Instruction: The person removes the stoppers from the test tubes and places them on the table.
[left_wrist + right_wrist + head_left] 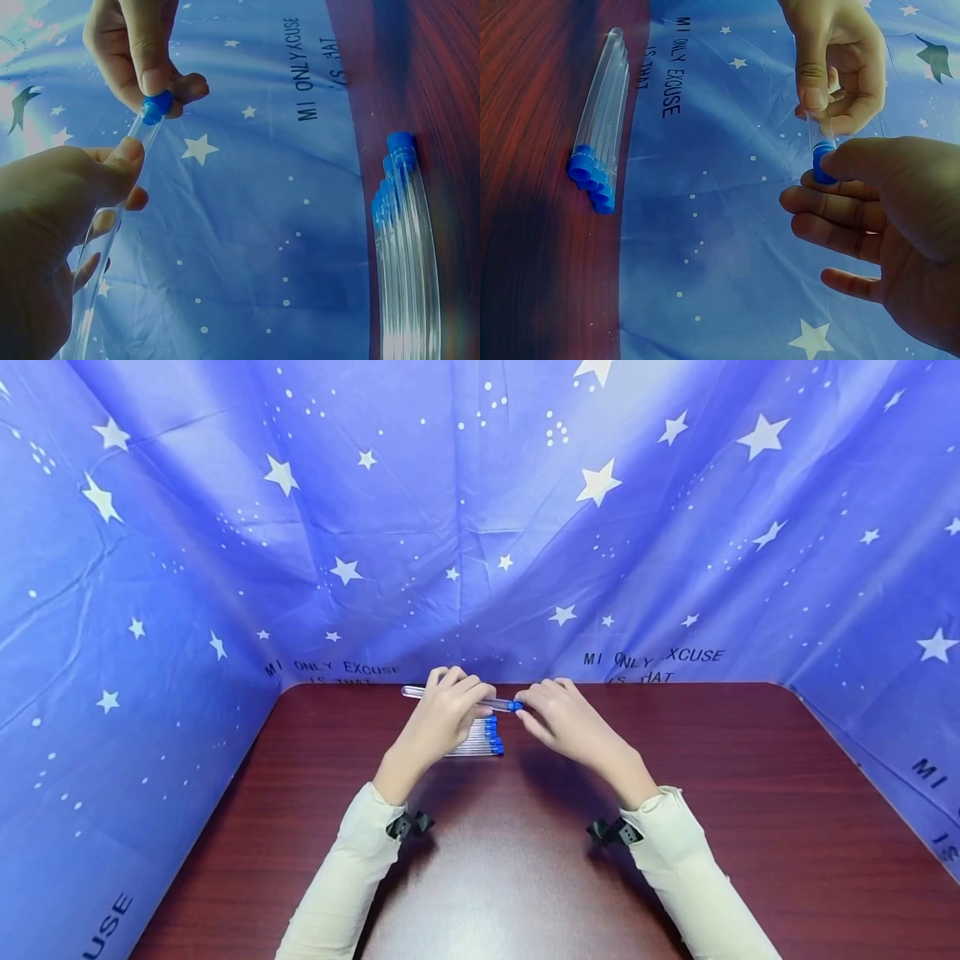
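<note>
Left hand [452, 708] grasps a clear tube [498, 703] between thumb and curled fingers, near its mouth; right hand [567, 718] pinches the blue cap [156, 103] at that mouth between thumb and forefinger, other fingers spread loose. Tube is held up over the far part of the table [487, 877], lying roughly crosswise in front of the person, capped end to the right. Capped tubes [409, 262] lie side by side on the tabletop beneath the left hand. Step in hand, as judged: working the cap at the mouth. For good practice, keep cap and tube on one axis, brace the tube close to its rim, and use a small straight push or pull with slight twist; sideways force could cock the cap, and a hard squeeze could stress the thin wall. Not determinable: whether the cap is fully seated, or which way it is being worked. Left hand covers mid-tube and, in the head view, part of the row; tube count uncertain through overlap. The left-wrist view cuts off the held tube's lower end; contents, if any, cannot be made out.
</note>
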Motion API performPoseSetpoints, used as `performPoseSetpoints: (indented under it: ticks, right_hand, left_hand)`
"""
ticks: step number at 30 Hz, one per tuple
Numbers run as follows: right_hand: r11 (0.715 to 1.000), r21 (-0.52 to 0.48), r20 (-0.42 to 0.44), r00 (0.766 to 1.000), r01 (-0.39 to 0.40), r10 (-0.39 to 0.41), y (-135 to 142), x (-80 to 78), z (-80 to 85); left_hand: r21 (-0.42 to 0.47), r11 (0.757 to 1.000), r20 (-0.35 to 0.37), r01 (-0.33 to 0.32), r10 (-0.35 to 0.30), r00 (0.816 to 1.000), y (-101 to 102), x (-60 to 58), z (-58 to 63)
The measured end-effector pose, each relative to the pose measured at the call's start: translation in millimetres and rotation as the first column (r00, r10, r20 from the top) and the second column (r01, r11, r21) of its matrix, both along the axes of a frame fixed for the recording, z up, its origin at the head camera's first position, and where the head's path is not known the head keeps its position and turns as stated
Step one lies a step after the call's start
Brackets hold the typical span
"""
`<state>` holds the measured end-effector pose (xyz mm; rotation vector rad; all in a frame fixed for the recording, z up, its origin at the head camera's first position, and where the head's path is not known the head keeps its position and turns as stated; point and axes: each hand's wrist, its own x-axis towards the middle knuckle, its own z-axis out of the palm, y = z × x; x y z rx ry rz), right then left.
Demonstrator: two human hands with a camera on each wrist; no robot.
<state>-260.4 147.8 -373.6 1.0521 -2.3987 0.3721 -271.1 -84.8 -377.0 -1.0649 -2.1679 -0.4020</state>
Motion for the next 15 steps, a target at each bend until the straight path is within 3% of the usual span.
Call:
performPoseSetpoints:
  ticks: [9,15]
  right_hand:
    - [1.000,-0.009,0.013,1.000,0.000,0.000,0.5,1.7,0.7]
    - [0.999,0.005,-0.014,0.999,0.032,-0.032,-0.9,4.6,2.8]
  left_hand:
    - [0.043,0.998,0.054,0.038,-0.041,0.998,-0.7,-0.5,-2.0]
    - [0.050,0.999,0.079,0.018,-0.022,0.997,-0.2,0.8,-1.7]
